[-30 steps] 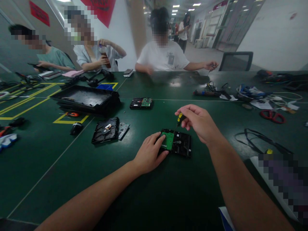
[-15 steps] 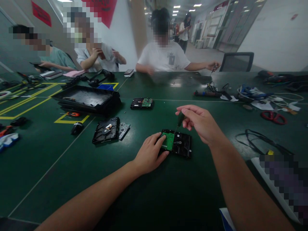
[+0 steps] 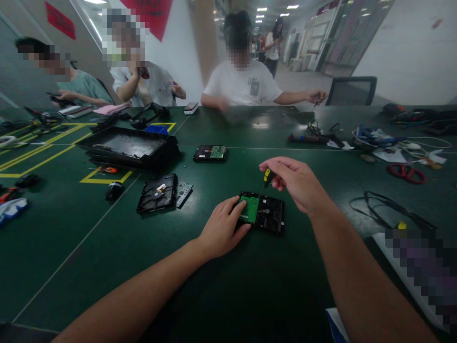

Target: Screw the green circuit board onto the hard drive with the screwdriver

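Observation:
A black hard drive (image 3: pixel 271 215) with a green circuit board (image 3: pixel 251 206) on its upper side lies on the table in front of me. My left hand (image 3: pixel 223 227) grips the drive's left end, its fingers over the board and its thumb along the near edge. A small screwdriver (image 3: pixel 267 177) with a black and yellow handle is pinched in the fingers of my right hand (image 3: pixel 291 181). Its thin shaft slants down to the board's right edge, close to the far side of the drive. Whether the tip sits in a screw is too small to tell.
Left of my hands lie an opened drive (image 3: pixel 157 193) and a loose circuit board (image 3: pixel 184 194). Another hard drive (image 3: pixel 210 153) and stacked black trays (image 3: pixel 130 145) are farther back. Red-handled scissors (image 3: pixel 406 173) and a black cable (image 3: pixel 378 209) lie right. Several people sit opposite.
The screwdriver handle has turned in my right fingers, so its yellow parts now show. My left hand and the drive have stayed put. A person opposite has raised a hand towards the face.

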